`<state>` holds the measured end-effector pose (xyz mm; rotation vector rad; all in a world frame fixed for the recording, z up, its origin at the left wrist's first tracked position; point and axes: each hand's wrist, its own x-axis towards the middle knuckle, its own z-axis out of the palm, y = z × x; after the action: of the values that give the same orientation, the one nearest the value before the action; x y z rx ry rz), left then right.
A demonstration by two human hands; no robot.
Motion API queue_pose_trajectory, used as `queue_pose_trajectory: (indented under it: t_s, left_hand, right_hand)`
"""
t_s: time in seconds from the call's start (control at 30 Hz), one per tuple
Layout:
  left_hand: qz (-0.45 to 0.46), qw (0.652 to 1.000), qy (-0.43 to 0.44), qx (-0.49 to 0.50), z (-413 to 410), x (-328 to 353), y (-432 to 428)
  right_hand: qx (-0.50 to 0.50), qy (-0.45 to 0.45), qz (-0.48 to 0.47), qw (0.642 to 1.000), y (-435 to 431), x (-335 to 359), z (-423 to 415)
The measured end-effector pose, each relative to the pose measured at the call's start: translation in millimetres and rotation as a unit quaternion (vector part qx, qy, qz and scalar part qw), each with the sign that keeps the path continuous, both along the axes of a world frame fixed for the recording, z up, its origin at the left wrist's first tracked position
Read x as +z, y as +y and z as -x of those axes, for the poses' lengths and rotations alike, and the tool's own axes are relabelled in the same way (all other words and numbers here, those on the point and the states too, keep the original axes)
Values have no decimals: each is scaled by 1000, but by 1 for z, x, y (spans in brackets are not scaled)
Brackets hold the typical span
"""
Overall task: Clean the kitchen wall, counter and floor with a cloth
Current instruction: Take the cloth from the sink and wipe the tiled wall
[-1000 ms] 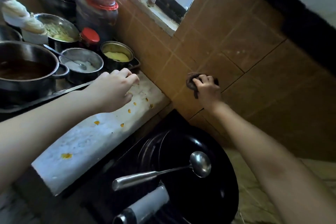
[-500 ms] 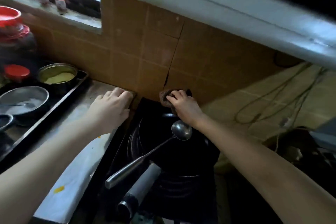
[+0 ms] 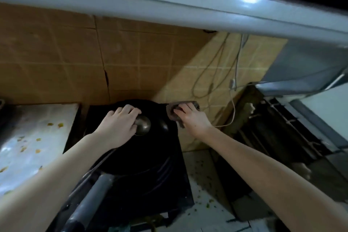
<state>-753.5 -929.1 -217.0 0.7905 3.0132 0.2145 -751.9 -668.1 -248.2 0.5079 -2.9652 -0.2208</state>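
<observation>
- The right hand point(image 3: 192, 118) is pressing a crumpled brown cloth point(image 3: 177, 111) against the tiled wall point(image 3: 131, 66), low down, right at the corner where the dark tiles are meeting the lighter ones beside the pan.
- Fingers are curling over the cloth, pinning it flat to the tile rather than pinching it up.
- The left hand point(image 3: 118, 128) is spreading loosely over the black pan point(image 3: 143, 160), fingertips resting by the bowl of the steel ladle point(image 3: 143, 125); it is gripping nothing that I can make out.
- Reading this as the wall-wiping step, with the counter point(image 3: 33, 137) looking untouched: yellow crumbs are dotting it, and green bits are littering the floor point(image 3: 203, 184).
- Next move is calling for firm pressure and a sweep along the grout lines, keeping clear of the dangling cables point(image 3: 214, 73) to the right.
- The cloth is bunching into a wad, its longer side running roughly left to right along the wall's base, one tail hanging down under the palm.
</observation>
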Motion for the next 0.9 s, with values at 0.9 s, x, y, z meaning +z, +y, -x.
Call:
queue_pose_trajectory:
  t_s: [0.9]
  left_hand:
    - [88,994,-61,-5,-78,-65,270]
  right_hand:
    - [-162,-111,121,973,300,-75,-127]
